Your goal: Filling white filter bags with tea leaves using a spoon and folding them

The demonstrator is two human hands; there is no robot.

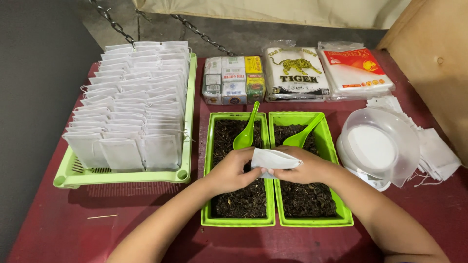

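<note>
I have a small white filter bag (273,159) pinched between both hands, held just above the two green tubs of dark loose tea. My left hand (233,171) grips its near-left edge with fingers curled tight around the fabric, and my right hand (307,168) clasps the other side, thumb on top, fingers folded under. Below them, the left tub (210,160) and the right tub (336,160) sit side by side touching, each with a green plastic spoon (247,130) stuck in the leaves at the far end. To my left a pale green tray (190,122) holds rows of filled white bags. To my right stands a clear bowl (378,146) on a small scale, with empty bags (438,151) lying beside it
</note>
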